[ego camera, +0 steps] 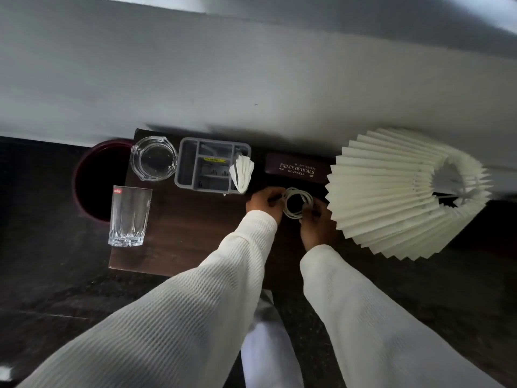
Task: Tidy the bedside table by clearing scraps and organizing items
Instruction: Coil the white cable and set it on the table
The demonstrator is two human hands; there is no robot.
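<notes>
**Both hands on a coiled white cable at a cluttered bedside table**

A person in loose white knit sleeves holds a thin white cable wound into a loose coil [297, 203] just above the dark wooden bedside table [179, 242], towards its right side. The left hand [264, 204] pinches the coil's left edge, fingers closed on the loops; the right hand [314, 224] closes on its lower right rim. The coil sits just in front of a dark maroon spectacle case with gold lettering [296, 169] and right beside a cream pleated paper lampshade [402, 191].

The cable looks light, soft and springy, so loops will prob. slip apart unless held across all strands at once. Best grip appears to be a pinch through the full bundle on opposite sides, approx. where the fingers are now. Not fragile, but likely to uncoil if one side is let go.

Around it: a grey plastic organiser tray w/ several compartments [181, 169], a crumpled white tissue [242, 172] perched at its right end, a heavy clear glass ashtray [154, 158] and a clear cut-glass tumbler [129, 217] at the table's left edge. A dark red round bin [84, 169] stands on the floor beside the table, left. The lampshade crowds the right hand; the tissue partly blocks the tray's right compartments, a probable spot for the cable. The glassware is well apart from the hands.
</notes>
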